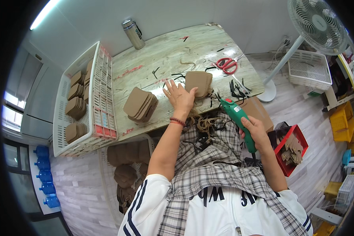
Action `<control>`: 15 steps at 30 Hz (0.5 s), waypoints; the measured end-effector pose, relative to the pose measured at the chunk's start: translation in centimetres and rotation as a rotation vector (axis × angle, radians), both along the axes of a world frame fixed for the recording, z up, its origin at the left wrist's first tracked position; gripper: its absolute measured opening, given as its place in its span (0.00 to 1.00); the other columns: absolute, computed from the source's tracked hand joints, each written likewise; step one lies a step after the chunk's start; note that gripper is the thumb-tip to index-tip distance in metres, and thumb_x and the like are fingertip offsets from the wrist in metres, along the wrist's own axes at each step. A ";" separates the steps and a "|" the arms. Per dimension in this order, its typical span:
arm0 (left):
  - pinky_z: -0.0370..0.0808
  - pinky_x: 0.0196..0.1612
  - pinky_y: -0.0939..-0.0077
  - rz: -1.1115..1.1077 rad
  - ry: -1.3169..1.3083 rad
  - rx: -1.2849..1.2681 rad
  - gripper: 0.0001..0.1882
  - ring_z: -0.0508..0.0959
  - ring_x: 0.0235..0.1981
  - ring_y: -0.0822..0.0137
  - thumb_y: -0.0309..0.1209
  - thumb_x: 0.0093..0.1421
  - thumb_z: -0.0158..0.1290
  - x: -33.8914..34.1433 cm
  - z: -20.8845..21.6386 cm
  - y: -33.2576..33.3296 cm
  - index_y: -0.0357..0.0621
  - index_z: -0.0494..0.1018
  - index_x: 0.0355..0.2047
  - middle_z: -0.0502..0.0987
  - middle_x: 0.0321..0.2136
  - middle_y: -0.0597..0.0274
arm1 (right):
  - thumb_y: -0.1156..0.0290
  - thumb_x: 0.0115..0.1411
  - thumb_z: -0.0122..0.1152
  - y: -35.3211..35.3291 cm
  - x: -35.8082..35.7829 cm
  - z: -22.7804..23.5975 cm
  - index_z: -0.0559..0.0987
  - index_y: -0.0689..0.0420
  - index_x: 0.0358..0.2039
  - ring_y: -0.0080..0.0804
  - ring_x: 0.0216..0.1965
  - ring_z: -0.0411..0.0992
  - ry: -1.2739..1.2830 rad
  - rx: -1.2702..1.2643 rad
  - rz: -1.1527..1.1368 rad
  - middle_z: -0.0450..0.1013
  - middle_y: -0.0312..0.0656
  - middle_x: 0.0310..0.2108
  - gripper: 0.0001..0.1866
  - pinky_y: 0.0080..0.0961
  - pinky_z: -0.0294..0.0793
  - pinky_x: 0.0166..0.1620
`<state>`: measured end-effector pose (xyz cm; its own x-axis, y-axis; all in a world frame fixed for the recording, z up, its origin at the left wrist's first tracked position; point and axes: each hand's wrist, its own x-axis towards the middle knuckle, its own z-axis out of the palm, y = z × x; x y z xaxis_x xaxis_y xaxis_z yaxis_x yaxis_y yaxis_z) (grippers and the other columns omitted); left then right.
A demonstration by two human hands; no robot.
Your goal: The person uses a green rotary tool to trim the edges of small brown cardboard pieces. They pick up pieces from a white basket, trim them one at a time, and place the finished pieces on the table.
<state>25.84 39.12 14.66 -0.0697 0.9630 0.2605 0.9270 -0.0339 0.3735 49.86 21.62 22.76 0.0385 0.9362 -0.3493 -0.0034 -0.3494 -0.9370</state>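
My left hand [179,97] lies over the near part of the table with its fingers spread, and its thumb reaches the left edge of a stack of tan rounded pieces [198,82]. A second stack of the same flat pieces [139,103] sits left of that hand. In my right hand [255,131] is a pair of green electric scissors [235,111], its dark blades pointing up and left toward the near right corner of the first stack. Loose tan strips [204,125] hang off the table edge onto my checked apron.
Red-handled scissors [227,65] and dark scraps lie on the table [161,51]. A white basket [106,90] of stacked pieces stands at left, a steel flask [133,34] at the back. A red box [301,137] of tan pieces and a fan [318,23] are at right.
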 end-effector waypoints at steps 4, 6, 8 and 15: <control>0.35 0.66 0.46 -0.021 -0.278 0.162 0.30 0.41 0.67 0.44 0.46 0.49 0.59 1.6 -1.3 -0.5 0.35 0.71 0.46 0.52 0.62 0.41 | 0.56 0.62 0.57 -0.4 -0.1 -0.5 0.75 0.61 0.35 0.18 0.18 0.67 0.024 -0.002 -0.022 0.71 0.36 0.20 0.17 0.15 0.66 0.22; 0.37 0.65 0.46 -0.036 -0.361 0.320 0.22 0.43 0.66 0.43 0.37 0.46 0.63 2.0 -1.8 -0.3 0.36 0.72 0.38 0.54 0.60 0.42 | 0.56 0.62 0.55 -0.3 -0.4 -0.4 0.74 0.60 0.34 0.17 0.18 0.67 0.012 0.014 -0.016 0.70 0.35 0.20 0.17 0.14 0.66 0.23; 0.43 0.64 0.47 -0.075 -0.547 0.397 0.17 0.46 0.64 0.44 0.30 0.44 0.64 2.2 -1.4 -0.1 0.38 0.68 0.29 0.56 0.59 0.43 | 0.56 0.62 0.56 -0.2 -0.8 -0.4 0.74 0.61 0.35 0.18 0.18 0.67 -0.002 0.025 -0.029 0.70 0.35 0.20 0.18 0.14 0.66 0.23; 0.75 0.45 0.73 -0.227 -1.914 0.161 0.08 0.76 0.40 0.69 0.19 0.59 0.52 3.2 1.7 -0.9 0.40 0.67 0.37 0.75 0.41 0.61 | 0.58 0.61 0.58 -0.4 -2.7 0.3 0.75 0.62 0.39 0.16 0.20 0.66 -0.053 0.129 -0.087 0.70 0.34 0.20 0.18 0.15 0.66 0.24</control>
